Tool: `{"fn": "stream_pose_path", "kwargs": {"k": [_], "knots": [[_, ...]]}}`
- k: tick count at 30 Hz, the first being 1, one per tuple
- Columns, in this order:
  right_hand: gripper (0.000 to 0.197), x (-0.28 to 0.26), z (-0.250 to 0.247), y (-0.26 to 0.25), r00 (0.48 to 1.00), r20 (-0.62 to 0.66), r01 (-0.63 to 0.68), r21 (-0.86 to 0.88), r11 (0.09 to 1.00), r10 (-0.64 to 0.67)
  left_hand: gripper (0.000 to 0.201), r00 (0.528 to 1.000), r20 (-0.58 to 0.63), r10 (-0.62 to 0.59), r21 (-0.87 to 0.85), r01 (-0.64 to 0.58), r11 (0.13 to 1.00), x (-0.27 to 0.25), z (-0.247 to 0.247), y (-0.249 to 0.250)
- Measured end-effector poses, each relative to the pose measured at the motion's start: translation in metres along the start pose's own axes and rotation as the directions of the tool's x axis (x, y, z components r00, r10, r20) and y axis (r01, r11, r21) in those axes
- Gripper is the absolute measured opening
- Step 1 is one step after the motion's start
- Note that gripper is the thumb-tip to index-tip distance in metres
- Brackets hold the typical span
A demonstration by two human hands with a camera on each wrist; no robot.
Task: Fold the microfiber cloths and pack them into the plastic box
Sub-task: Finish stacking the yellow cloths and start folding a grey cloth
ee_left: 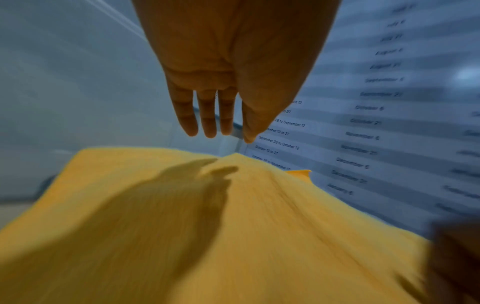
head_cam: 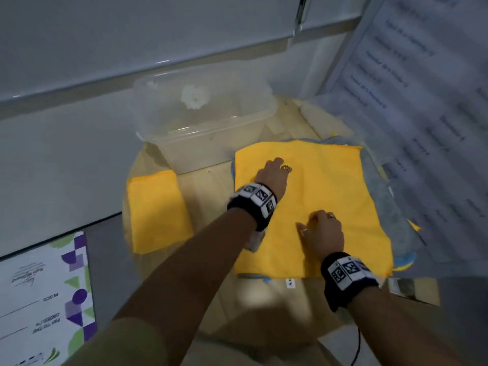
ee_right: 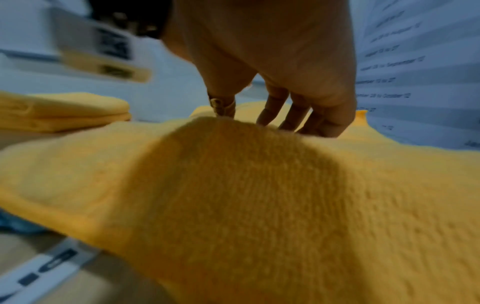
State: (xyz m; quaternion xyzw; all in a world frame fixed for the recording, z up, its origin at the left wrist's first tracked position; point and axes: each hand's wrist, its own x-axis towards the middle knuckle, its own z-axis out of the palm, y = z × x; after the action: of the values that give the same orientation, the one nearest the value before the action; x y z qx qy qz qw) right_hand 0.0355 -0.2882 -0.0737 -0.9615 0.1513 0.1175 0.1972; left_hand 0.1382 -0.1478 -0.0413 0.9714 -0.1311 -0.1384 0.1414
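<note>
A yellow microfiber cloth (head_cam: pixel 330 180) lies spread flat on top of a stack of blue and grey cloths (head_cam: pixel 390 196) at the right of the round wooden table (head_cam: pixel 208 186). My left hand (head_cam: pixel 274 171) is over its far left part, fingers straight and just above the yellow cloth (ee_left: pixel 259 226) in the left wrist view (ee_left: pixel 207 115). My right hand (head_cam: pixel 323 231) rests its fingertips (ee_right: pixel 296 117) on the near middle of the cloth (ee_right: pixel 259 195). A folded yellow cloth (head_cam: pixel 158 210) (ee_right: pixel 62 111) lies at the table's left. The clear plastic box (head_cam: pixel 206 149) stands behind, open.
A printed schedule sheet (head_cam: pixel 422 101) hangs close on the right, next to the cloth stack. A printed board (head_cam: pixel 39 299) lies at the lower left beside the table. A small white label (head_cam: pixel 290 282) is on the table's near edge. A grey wall runs behind the box.
</note>
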Motion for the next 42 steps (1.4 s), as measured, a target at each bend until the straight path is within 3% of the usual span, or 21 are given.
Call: {"fn": "stream_pose_path", "kwargs": {"k": [4,7,9,12,14,16,18,21,23,25,28,32,35,37,39,40,42], "knots": [[0.028,0.012,0.006,0.006,0.999,0.012,0.052,-0.091,0.995,-0.051,0.038,1.000,0.006,-0.003,0.027,0.003,1.000,0.086,-0.025,-0.001],[0.026,0.018,0.006,0.012,0.999,0.030,0.040,-0.084,0.996,-0.038,0.036,0.992,0.126,0.001,0.081,-0.011,0.997,0.121,-0.029,0.002],[0.025,0.018,0.009,0.019,0.995,0.057,0.085,-0.050,0.995,-0.082,0.032,0.986,0.166,-0.010,0.046,0.002,0.999,0.129,-0.031,0.005],[0.019,0.019,0.013,0.037,0.971,0.097,0.211,0.069,0.975,-0.217,0.027,0.994,0.108,0.014,-0.015,-0.013,1.000,0.135,-0.024,0.003],[0.025,0.015,0.013,0.046,0.955,0.130,0.251,0.117,0.961,-0.265,0.025,0.994,0.105,0.018,-0.093,-0.008,0.996,0.134,-0.020,0.000],[0.029,0.011,0.013,0.048,0.947,0.136,0.281,0.084,0.956,-0.291,0.033,0.994,0.111,0.017,-0.133,-0.002,0.991,0.134,-0.021,0.001],[0.018,0.011,0.016,0.046,0.946,0.121,0.298,0.041,0.954,-0.301,0.037,0.996,0.088,0.019,-0.162,-0.004,0.987,0.132,-0.025,0.006],[0.011,0.014,0.020,0.046,0.940,0.135,0.310,0.036,0.950,-0.312,0.029,0.997,0.023,0.072,-0.262,-0.063,0.963,0.117,-0.041,0.011],[0.014,0.013,0.014,0.043,0.956,0.068,0.271,0.159,0.949,-0.284,0.024,0.990,0.012,0.141,-0.363,-0.127,0.923,0.100,-0.064,0.010],[0.024,0.008,0.005,0.039,0.984,-0.059,0.175,0.248,0.953,-0.165,0.024,0.977,0.014,0.211,-0.462,-0.181,0.868,0.074,-0.095,0.008],[0.057,0.001,-0.005,0.030,0.983,-0.157,-0.048,0.287,0.957,0.096,0.023,0.961,-0.158,0.226,-0.561,-0.276,0.780,0.031,-0.139,0.002],[0.106,0.004,-0.010,0.003,0.953,-0.005,-0.268,0.461,0.846,0.304,0.023,0.928,-0.338,0.156,-0.587,-0.337,0.736,-0.017,-0.187,-0.007],[0.124,0.012,-0.009,-0.024,0.940,0.090,-0.319,0.569,0.757,0.329,0.023,0.891,-0.440,0.109,-0.574,-0.373,0.729,-0.045,-0.220,-0.013],[0.124,0.025,-0.004,-0.041,0.936,0.149,-0.328,0.694,0.640,0.319,0.022,0.860,-0.506,0.066,-0.583,-0.398,0.708,-0.061,-0.239,-0.015],[0.123,0.037,0.000,-0.059,0.918,0.305,-0.395,0.767,0.506,0.254,0.022,0.830,-0.558,0.027,-0.592,-0.421,0.688,-0.072,-0.256,-0.015],[0.119,0.043,0.002,-0.070,0.909,0.378,-0.416,0.792,0.447,0.176,0.023,0.816,-0.579,0.010,-0.592,-0.428,0.683,-0.077,-0.264,-0.013],[0.094,0.048,-0.005,-0.100,0.888,0.458,-0.429,0.853,0.296,-0.033,0.023,0.787,-0.617,-0.018,-0.585,-0.444,0.679,-0.085,-0.278,-0.010]]}}
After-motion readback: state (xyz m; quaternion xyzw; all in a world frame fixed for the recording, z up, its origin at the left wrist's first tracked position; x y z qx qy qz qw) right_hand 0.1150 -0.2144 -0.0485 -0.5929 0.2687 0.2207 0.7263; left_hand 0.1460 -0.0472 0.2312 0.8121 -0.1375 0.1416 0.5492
